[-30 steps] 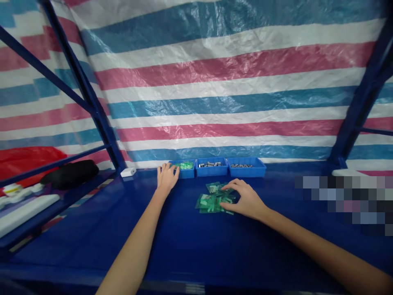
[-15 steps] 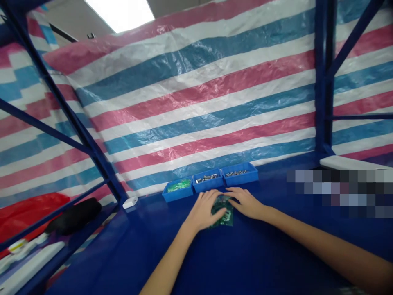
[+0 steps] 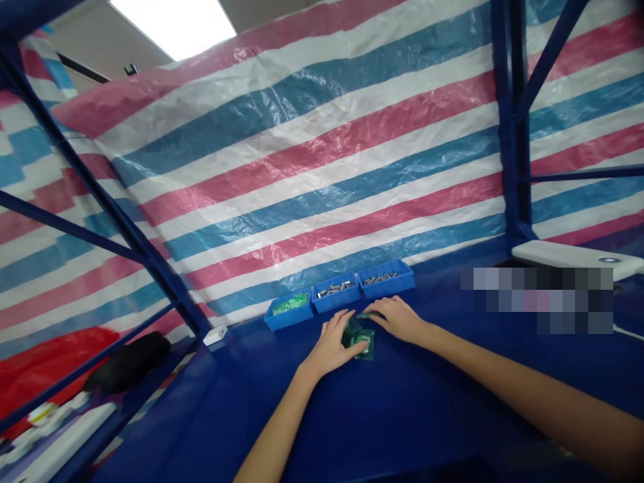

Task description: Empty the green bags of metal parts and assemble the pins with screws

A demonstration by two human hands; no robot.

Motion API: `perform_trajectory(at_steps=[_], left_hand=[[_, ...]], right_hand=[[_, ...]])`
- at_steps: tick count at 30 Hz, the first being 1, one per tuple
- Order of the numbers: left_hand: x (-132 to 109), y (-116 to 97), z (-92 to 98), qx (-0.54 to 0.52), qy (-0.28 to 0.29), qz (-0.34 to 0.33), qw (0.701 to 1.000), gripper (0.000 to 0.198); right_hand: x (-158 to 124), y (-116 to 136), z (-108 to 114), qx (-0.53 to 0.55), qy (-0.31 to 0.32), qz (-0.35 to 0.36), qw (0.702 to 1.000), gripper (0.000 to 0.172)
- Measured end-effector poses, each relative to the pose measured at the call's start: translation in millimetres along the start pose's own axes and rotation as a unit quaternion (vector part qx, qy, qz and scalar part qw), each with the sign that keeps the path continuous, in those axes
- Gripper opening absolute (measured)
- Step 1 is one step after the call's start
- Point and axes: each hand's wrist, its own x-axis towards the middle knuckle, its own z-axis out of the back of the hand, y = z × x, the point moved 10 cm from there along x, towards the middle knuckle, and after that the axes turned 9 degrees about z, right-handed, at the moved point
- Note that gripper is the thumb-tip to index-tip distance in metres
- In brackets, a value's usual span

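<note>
Left hand (image 3: 331,347); right hand (image 3: 401,320) (both bare)

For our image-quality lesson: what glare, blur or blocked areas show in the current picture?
Head view: glare streaks the striped sheet; the ceiling light is washed out; coarse pixel blocks hide a patch at right; the green packets by the left hand look soft.

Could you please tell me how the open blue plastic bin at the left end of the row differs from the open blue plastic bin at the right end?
The left blue plastic bin holds shiny green pieces; the right blue plastic bin holds small grey pieces. The left bin is nearer the small white block than the right bin. Both are blue and open-topped.
</note>
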Motion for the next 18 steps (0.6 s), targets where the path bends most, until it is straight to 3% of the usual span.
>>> perform_trajectory(at_steps=[4, 8, 10, 14, 18], left_hand=[[2.3, 3.3, 11.0, -0.048, -0.06, 0.012, 0.997, 0.046], [3.3, 8.1, 33.3, -0.127, -0.177, 0.028, 0.976, 0.033], [3.1, 8.8, 39.2, -0.167, -0.208, 0.037, 0.963, 0.031], [2.0, 7.7, 42.0, -0.219, -0.224, 0.06, 0.948, 0.025], [-0.1, 4.8, 43.5, -0.242, -0.23, 0.058, 0.941, 0.026]], right_hand=[[-2.1, -24.8, 1.3, 0.115, -0.051, -0.091, 0.988, 0.021], [-3.4, -32.2, 5.6, 0.262, -0.124, -0.145, 0.946, 0.026], [-3.7, -26.6, 6.3, 0.323, -0.146, -0.163, 0.921, 0.03], [-1.7, -5.7, -1.9, 0.405, -0.125, -0.167, 0.89, 0.036], [4.2, 1.4, 2.7, 0.42, -0.125, -0.124, 0.89, 0.039]])
